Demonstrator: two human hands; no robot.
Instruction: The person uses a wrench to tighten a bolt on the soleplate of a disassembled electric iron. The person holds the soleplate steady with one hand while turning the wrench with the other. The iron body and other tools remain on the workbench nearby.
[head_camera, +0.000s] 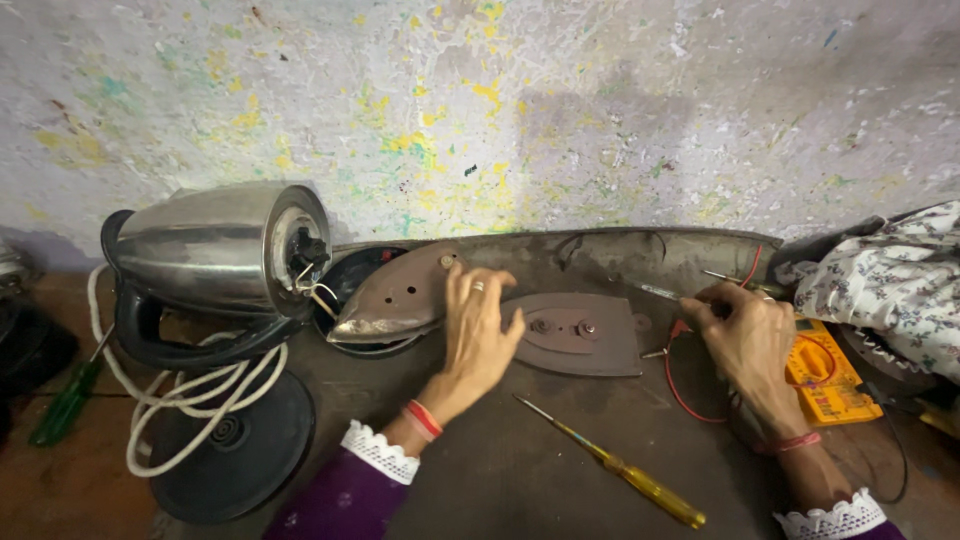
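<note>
My left hand (475, 330) rests, fingers spread, on the rear edge of an upturned iron soleplate (395, 300) and touches a flat brown iron plate (580, 335) with two bolts. My right hand (745, 335) pinches a thin metal probe (665, 293) with a red wire (680, 385) trailing from it, just right of the flat plate. A yellow multimeter (825, 375) lies partly under that hand.
A steel electric kettle (215, 250) lies on its side at left, with a white cord (175, 410) and black round base (240, 440). A yellow-handled screwdriver (620, 468) lies near me. A green screwdriver (65, 400) sits far left; floral cloth (890, 285) at right.
</note>
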